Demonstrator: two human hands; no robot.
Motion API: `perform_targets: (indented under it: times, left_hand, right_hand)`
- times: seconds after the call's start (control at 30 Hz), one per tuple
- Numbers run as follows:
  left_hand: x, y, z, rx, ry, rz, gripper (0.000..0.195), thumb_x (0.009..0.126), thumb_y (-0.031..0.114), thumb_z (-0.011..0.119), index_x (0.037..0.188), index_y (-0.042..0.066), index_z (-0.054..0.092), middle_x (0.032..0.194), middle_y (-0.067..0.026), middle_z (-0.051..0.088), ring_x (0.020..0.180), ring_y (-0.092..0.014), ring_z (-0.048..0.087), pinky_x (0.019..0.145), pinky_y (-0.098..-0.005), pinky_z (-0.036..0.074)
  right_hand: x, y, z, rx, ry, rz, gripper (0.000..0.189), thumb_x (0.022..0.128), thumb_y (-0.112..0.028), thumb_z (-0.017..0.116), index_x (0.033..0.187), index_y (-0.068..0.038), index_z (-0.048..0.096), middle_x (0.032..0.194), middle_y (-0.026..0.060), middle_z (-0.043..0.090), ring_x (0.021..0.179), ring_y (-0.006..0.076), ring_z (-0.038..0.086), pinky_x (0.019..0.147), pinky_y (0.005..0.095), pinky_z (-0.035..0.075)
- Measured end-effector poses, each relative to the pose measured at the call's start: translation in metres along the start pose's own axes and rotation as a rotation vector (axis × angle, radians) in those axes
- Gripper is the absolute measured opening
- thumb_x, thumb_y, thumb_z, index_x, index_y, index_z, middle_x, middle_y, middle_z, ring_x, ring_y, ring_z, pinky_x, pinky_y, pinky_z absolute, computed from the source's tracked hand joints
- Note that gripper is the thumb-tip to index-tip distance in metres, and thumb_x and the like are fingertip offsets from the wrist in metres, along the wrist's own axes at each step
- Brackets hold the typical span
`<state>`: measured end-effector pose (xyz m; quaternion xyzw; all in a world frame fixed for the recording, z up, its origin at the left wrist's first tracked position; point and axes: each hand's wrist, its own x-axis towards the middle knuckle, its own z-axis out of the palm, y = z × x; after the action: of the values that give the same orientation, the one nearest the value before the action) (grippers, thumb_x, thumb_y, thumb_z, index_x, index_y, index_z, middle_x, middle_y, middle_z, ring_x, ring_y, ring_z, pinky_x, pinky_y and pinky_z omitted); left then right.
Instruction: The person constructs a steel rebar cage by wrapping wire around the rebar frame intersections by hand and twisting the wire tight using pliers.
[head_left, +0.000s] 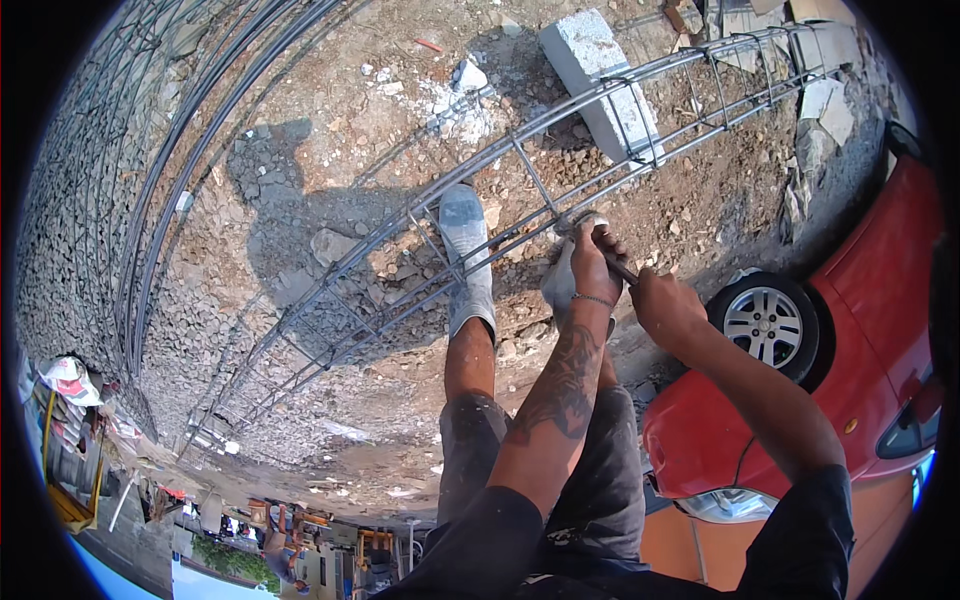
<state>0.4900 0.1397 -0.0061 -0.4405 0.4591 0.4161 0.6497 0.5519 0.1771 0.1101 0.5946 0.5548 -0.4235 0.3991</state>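
My left hand and my right hand are close together, just below the near bars of a long rebar cage. Both are closed on a dark rod-like tool that spans the gap between them. My fingers hide its ends, so its exact kind is unclear. The cage, with square stirrups along its bars, runs diagonally from lower left to upper right. Toward its right part it crosses a pale concrete block. My left boot is at the cage, with bars passing over it. My left arm partly hides the right boot.
A red car with a front wheel stands close on my right. Bundled long rebars curve along the left over gravel. Rubble lies on the dirt. Another person is far off at lower left.
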Motion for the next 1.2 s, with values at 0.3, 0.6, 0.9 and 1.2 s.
perform_targets:
  times: [0.3, 0.6, 0.9, 1.2]
  left_hand:
    - [0.037, -0.03, -0.003, 0.137, 0.151, 0.209, 0.028, 0.086, 0.032, 0.046, 0.073, 0.008, 0.043, 0.054, -0.0031, 0.041, 0.043, -0.017, 0.042, 0.045, -0.0335, 0.038]
    - [0.029, -0.026, -0.003, 0.231, 0.099, 0.31, 0.025, 0.081, 0.029, 0.055, 0.075, 0.006, 0.047, 0.056, -0.001, 0.044, 0.044, -0.015, 0.045, 0.044, -0.0297, 0.041]
    - [0.0, 0.006, -0.019, 1.134, 0.306, 0.501, 0.041, 0.069, 0.037, 0.068, 0.065, -0.003, 0.056, 0.064, -0.0089, 0.058, 0.05, -0.017, 0.054, 0.047, -0.0324, 0.044]
    - [-0.006, 0.014, -0.013, 0.709, 0.032, 0.103, 0.027, 0.081, 0.027, 0.057, 0.073, 0.001, 0.052, 0.066, -0.0084, 0.056, 0.053, -0.015, 0.056, 0.045, -0.0267, 0.046]
  right_hand:
    - [0.05, 0.062, 0.037, -0.228, 0.142, -0.156, 0.02, 0.084, -0.024, 0.045, 0.089, -0.005, 0.042, 0.075, 0.0177, 0.06, 0.069, 0.0336, 0.061, 0.06, 0.0432, 0.048]
    - [0.051, 0.071, 0.055, 0.027, 0.274, -0.338, 0.02, 0.084, -0.019, 0.044, 0.092, -0.002, 0.049, 0.077, 0.0166, 0.057, 0.071, 0.0339, 0.058, 0.065, 0.0424, 0.046]
    - [0.027, 0.039, 0.028, 1.013, -0.6, 0.0, 0.03, 0.085, -0.021, 0.051, 0.099, 0.005, 0.051, 0.082, 0.0114, 0.06, 0.072, 0.0191, 0.061, 0.061, 0.0291, 0.05]
    - [0.013, 0.014, 0.033, 0.89, -0.41, -0.094, 0.021, 0.084, -0.016, 0.047, 0.09, 0.004, 0.052, 0.082, 0.0198, 0.059, 0.063, 0.0295, 0.059, 0.056, 0.0355, 0.049]
